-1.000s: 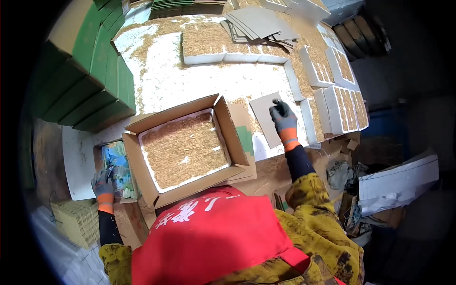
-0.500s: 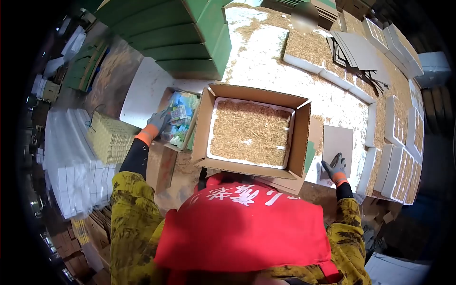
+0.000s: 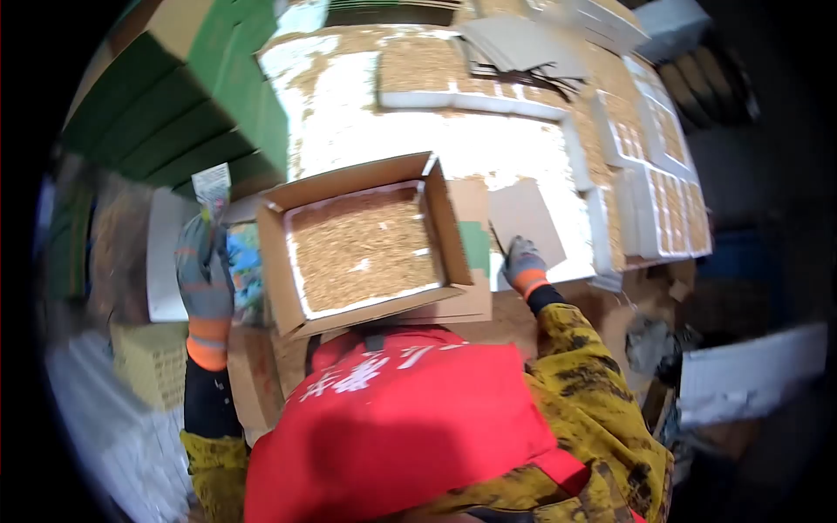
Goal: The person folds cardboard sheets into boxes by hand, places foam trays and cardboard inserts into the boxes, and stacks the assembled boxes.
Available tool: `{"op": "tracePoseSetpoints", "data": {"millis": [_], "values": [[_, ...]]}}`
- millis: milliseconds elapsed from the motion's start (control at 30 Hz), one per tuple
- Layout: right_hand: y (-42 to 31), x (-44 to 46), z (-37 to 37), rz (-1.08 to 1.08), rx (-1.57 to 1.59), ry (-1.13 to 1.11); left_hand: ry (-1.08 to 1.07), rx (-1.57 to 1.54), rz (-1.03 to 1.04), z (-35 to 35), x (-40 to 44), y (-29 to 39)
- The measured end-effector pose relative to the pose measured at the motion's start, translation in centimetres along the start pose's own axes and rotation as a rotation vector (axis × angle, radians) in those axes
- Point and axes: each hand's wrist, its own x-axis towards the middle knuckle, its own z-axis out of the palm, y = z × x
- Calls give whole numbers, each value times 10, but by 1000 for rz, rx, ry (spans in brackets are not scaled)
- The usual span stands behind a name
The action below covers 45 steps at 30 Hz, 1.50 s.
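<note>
My left hand (image 3: 207, 275), in a grey glove with an orange cuff, is closed on a small printed plastic packet (image 3: 212, 186) and holds it upright. Just right of that hand is a bin of blue and green packets (image 3: 245, 261), partly hidden by the hand and the box. An open cardboard box (image 3: 272, 261) stands in front of me, and in it lies a white-rimmed tray of brown shavings (image 3: 362, 248). My right hand (image 3: 524, 260), gloved alike, has its fingers bent over the near edge of a grey cardboard sheet (image 3: 528, 218); its thumb is hard to see.
Green cartons (image 3: 174, 96) are stacked at the far left. White foam trays of shavings (image 3: 667, 209) line the right side of the table. More grey sheets (image 3: 523, 44) lie at the back. Yellowish stacked material (image 3: 150, 366) stands at lower left.
My left hand has come up out of the bin with a packet. My right hand's fingers, spread on the grey sheet before, now bend at its edge. The whole view has swung to the right.
</note>
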Motion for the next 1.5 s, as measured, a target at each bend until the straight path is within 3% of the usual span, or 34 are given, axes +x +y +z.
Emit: {"op": "tracePoseSetpoints", "data": {"millis": [67, 100, 133, 167, 233, 333, 367, 433, 467, 500, 567, 600, 767, 800, 833, 933, 1000, 1033, 1067, 1100, 1167, 1200, 1233, 1267, 1300, 1333, 1367, 1433, 1500], "values": [[12, -5, -10, -24, -94, 62, -48, -176, 315, -6, 36, 74], [14, 0, -28, -6, -100, 34, -221, -32, 359, 10, 26, 82], [29, 5, -47, 30, -88, 110, -543, 41, 394, 12, 31, 93], [44, 8, -69, 54, -72, 187, -660, 127, 360, 20, 20, 95], [26, -10, -162, 110, 124, 560, -707, 135, 237, 15, 20, 94], [-35, -41, -262, -192, 276, 949, -223, 6, -57, 22, -12, 72], [-74, -53, -289, -353, 363, 1028, -152, -304, -250, 32, -20, 69], [-130, -76, -306, -656, 106, 1009, 22, -925, -625, 62, -38, 62], [-159, -83, -307, -851, 86, 858, -96, -908, -796, 82, -48, 37], [-184, -86, -305, -1036, 63, 699, -169, -1091, -745, 90, -54, 22], [-217, -74, -280, -1199, -95, 268, -301, -1337, -651, 75, -45, 18], [-224, -63, -261, -1214, -138, 158, -322, -647, -298, 73, -49, 11], [-230, -31, -179, -1268, -260, -211, -345, -865, -758, 48, -31, 36], [-228, -31, -177, -1321, -135, -170, -377, -902, -836, 42, -26, 41], [-222, -31, -179, -1370, -10, -132, -369, -927, -770, 43, -29, 40], [-206, -51, -232, -1131, 88, -259, -343, -992, -574, 52, -43, 36], [-180, -48, -252, -1054, 489, -57, -388, -1371, -732, 40, -33, 37], [-165, -47, -256, -863, 774, -44, -411, -1563, -805, 36, -29, 37], [-144, -38, -255, -666, 1022, -73, -365, -943, -398, 39, -40, 28], [-129, -28, -248, -455, 1261, -102, -392, -1177, -574, 54, -50, 21], [-121, -11, -215, -380, 1521, -147, -442, -1631, -945, 109, -82, 13], [-121, -4, -184, -343, 1380, -256, -526, -880, -958, 139, -99, 15], [-130, 3, -144, -339, 1393, -261, -430, -1061, -924, 124, -76, 37], [-147, 5, -126, -166, 1244, -307, -481, -1085, -970, 120, -67, 38], [-156, 15, -95, -187, 1251, -299, -538, -1108, -1027, 116, -65, 42], [-174, -1, -127, -213, 1100, -225, -549, -1102, -1036, 108, -62, 49], [-186, -8, -122, -121, 1196, -122, -557, -1088, -1039, 98, -58, 52], [-179, 1, -116, -251, 1405, -199, -534, -1076, -1042, 91, -50, 59], [-169, 1, -114, -240, 1423, -261, -486, -1086, -1045, 91, -47, 68]]}}
